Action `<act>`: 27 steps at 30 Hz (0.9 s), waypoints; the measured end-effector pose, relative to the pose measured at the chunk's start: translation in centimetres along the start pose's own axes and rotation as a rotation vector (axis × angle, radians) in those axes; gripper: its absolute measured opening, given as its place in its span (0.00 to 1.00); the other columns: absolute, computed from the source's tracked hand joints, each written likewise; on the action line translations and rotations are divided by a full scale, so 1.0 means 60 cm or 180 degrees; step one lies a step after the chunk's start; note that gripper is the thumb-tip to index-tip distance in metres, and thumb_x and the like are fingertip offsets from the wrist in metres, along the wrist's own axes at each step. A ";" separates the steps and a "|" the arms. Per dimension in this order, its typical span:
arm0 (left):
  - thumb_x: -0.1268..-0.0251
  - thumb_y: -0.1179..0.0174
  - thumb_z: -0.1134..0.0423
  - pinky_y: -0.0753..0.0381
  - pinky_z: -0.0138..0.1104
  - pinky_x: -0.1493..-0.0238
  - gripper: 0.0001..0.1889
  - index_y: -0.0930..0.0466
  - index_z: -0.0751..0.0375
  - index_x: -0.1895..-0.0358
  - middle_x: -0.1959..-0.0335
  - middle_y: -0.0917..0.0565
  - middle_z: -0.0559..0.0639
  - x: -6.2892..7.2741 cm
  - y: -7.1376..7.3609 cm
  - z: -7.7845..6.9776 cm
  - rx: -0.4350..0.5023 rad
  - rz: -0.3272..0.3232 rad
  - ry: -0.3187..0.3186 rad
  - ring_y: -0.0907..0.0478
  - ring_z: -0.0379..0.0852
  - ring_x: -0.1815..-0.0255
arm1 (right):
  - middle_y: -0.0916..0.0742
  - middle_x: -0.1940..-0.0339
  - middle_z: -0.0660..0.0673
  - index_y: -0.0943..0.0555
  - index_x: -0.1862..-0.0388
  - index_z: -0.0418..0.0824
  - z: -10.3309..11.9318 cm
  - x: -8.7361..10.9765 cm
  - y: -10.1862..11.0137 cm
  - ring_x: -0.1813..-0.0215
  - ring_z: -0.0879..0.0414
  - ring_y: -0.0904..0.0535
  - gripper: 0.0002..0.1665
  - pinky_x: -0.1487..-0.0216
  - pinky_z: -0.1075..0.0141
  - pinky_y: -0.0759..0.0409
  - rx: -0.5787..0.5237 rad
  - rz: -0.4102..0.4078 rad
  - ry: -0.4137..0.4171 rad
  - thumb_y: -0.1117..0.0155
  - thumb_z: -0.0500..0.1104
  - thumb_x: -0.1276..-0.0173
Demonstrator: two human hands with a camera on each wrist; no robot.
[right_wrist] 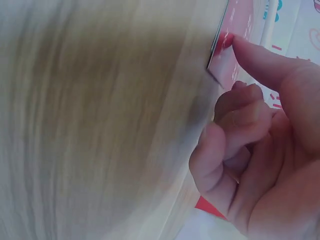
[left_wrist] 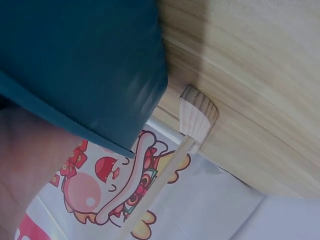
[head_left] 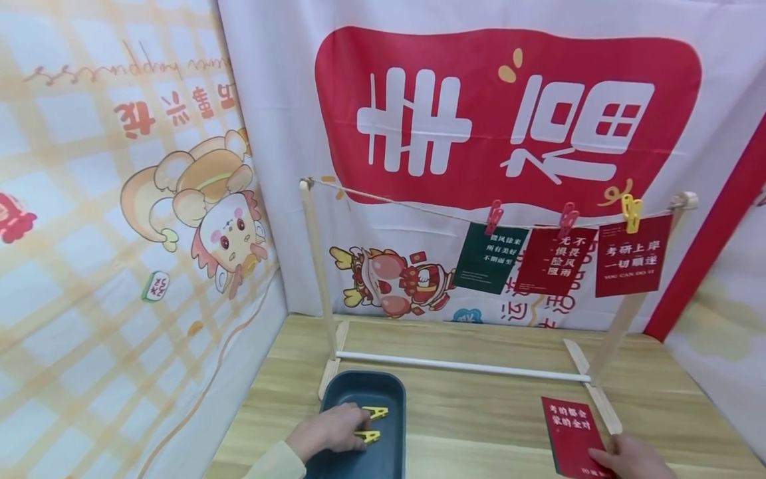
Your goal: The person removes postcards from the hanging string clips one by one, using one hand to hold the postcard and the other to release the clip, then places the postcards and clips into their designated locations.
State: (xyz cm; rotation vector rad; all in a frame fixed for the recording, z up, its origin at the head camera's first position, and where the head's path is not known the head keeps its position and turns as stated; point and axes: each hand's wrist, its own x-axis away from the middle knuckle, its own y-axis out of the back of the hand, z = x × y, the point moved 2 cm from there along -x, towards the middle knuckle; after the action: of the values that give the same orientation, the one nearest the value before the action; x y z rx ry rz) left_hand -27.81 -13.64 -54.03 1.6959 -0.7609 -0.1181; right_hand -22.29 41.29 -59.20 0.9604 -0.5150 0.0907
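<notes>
In the head view, my left hand (head_left: pixel 335 427) reaches down into a dark blue tray (head_left: pixel 395 459). Its fingertips are right at a yellow clothespin (head_left: pixel 368 436), and another yellow clothespin (head_left: pixel 376 412) lies just beyond; I cannot tell whether the fingers grip either. The tray's wall (left_wrist: pixel 100 80) hides those fingertips in the left wrist view. On the right, my right hand (head_left: pixel 631 458) pinches the near corner of a red card (head_left: pixel 574 436) with white lettering. Its thumb lies on the card's face, the other fingers curled below, as the right wrist view shows.
Behind the tray stands a wooden frame with a white bottom rod (head_left: pixel 461 365) and a string (head_left: pixel 389 199). A green card (head_left: pixel 491 259) and two red cards hang there from red and yellow clothespins. Printed cloth covers the walls around the wooden table (head_left: pixel 473 426).
</notes>
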 end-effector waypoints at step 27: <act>0.33 0.43 0.63 0.31 0.26 0.78 0.05 0.17 0.55 0.65 0.76 0.21 0.39 -0.017 0.098 -0.050 0.0002 -0.1728 -0.0468 0.32 0.31 0.78 | 0.28 0.86 0.51 0.32 0.74 0.36 0.158 0.058 0.090 0.83 0.57 0.29 0.30 0.80 0.63 0.27 -0.1512 -0.0804 0.0985 0.50 0.61 0.24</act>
State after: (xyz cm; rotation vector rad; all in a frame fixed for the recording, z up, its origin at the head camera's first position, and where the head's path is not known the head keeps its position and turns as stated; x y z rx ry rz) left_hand -29.67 -10.98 -48.17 1.8722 -0.3869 -0.6231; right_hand -24.44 36.33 -49.12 0.5245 -0.1142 -0.1070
